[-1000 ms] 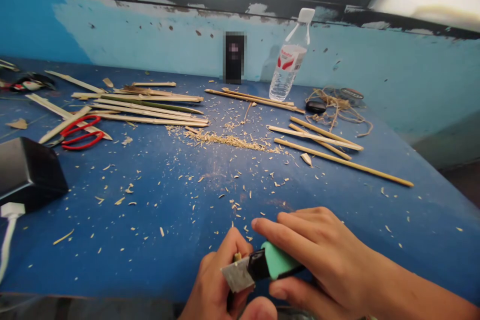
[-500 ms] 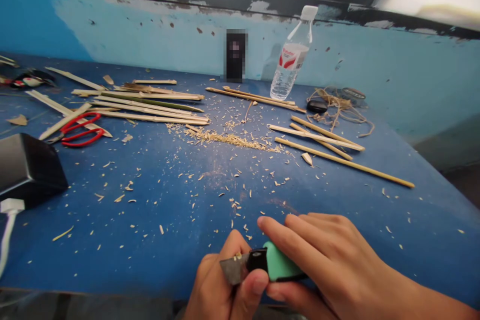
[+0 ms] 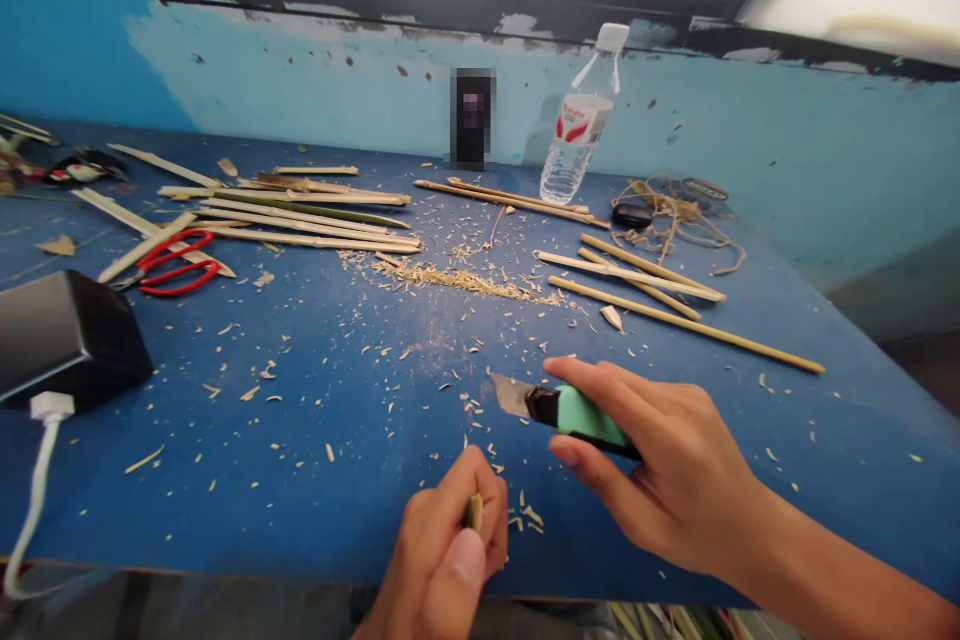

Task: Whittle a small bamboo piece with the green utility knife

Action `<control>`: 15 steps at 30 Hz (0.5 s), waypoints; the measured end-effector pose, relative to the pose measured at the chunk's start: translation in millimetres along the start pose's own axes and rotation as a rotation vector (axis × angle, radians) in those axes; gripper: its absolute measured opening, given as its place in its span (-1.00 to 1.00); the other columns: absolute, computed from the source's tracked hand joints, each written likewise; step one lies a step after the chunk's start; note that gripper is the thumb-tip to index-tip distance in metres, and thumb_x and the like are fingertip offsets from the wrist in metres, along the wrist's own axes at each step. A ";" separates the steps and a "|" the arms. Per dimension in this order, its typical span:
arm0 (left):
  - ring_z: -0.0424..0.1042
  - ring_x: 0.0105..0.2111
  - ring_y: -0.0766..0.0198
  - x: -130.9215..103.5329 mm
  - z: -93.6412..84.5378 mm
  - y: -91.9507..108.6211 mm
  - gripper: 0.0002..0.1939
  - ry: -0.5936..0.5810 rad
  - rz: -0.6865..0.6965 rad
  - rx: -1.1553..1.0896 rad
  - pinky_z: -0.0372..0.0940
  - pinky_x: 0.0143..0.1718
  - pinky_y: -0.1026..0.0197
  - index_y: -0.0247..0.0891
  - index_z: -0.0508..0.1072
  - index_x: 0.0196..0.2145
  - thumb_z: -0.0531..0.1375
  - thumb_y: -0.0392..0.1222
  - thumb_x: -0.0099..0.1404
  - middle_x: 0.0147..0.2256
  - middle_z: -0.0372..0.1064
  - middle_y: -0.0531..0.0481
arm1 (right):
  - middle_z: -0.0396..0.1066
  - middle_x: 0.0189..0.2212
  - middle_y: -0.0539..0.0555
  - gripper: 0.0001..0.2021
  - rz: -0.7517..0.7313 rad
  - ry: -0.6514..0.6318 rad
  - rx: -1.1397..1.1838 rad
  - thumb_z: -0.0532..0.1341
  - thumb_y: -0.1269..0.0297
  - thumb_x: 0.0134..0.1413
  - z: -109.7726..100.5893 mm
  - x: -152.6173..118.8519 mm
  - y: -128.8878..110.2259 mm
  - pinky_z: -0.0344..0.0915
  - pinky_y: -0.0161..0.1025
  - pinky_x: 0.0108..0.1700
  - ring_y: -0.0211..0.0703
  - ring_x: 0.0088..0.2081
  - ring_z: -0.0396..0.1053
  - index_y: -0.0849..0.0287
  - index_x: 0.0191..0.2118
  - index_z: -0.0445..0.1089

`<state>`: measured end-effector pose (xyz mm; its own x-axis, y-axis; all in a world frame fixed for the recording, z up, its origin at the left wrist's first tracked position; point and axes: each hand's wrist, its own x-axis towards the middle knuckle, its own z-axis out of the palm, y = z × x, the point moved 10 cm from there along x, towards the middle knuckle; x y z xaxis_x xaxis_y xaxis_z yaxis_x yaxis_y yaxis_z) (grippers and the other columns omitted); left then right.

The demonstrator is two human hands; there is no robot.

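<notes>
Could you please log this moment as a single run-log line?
left hand: pinches bamboo piece | right hand: grips green utility knife, blade out, clear of piece | blue table: shavings

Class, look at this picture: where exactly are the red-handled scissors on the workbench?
The red-handled scissors lie at the left of the blue table, just in front of the pile of bamboo strips and behind the black box.
</notes>
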<state>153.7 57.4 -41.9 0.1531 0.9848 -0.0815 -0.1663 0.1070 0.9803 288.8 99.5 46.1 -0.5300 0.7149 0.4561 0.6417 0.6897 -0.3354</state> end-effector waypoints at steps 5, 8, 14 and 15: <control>0.05 -0.50 0.32 -1.5 -4.9 1.6 -0.62 -0.033 0.018 -0.030 0.06 -0.50 0.29 -0.16 0.24 -0.40 0.07 0.09 0.53 -0.48 0.08 0.11 | 0.55 -0.24 0.02 -0.66 0.034 -0.129 -0.010 0.11 0.08 0.47 22.1 -1.3 5.5 0.29 -0.21 -0.38 -0.10 -0.37 0.54 0.12 0.20 0.28; 0.13 -0.49 0.33 -1.4 -3.5 5.2 -0.66 -0.069 0.023 0.034 0.11 -0.46 0.29 -0.16 0.30 -0.33 0.07 0.08 0.56 -0.46 0.13 0.12 | 0.58 -0.16 0.07 -0.66 0.089 -0.185 -0.073 0.10 0.06 0.48 31.4 -1.7 14.0 0.28 -0.18 -0.35 -0.02 -0.30 0.58 0.12 0.20 0.26; 0.27 -0.48 0.37 2.1 -3.0 3.2 -0.62 -0.052 -0.055 0.021 0.20 -0.42 0.31 -0.19 0.31 -0.34 0.17 0.15 0.50 -0.43 0.25 0.10 | 0.48 -0.32 0.02 -0.72 0.027 -0.125 -0.031 0.05 0.07 0.52 26.2 2.9 8.9 0.21 -0.22 -0.41 -0.14 -0.42 0.44 0.14 0.09 0.30; 0.29 -0.50 0.38 2.0 -2.0 1.0 -0.60 -0.050 -0.080 -0.002 0.20 -0.43 0.32 -0.19 0.31 -0.33 0.17 0.17 0.49 -0.44 0.27 0.10 | 0.48 -0.32 0.02 -0.72 -0.007 -0.091 -0.004 0.03 0.07 0.53 21.4 3.1 4.3 0.22 -0.23 -0.41 -0.15 -0.42 0.42 0.14 0.08 0.30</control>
<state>151.9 59.7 -41.5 0.2146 0.9650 -0.1504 -0.1538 0.1854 0.9705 278.1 107.2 28.5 -0.5830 0.7174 0.3815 0.6398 0.6947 -0.3287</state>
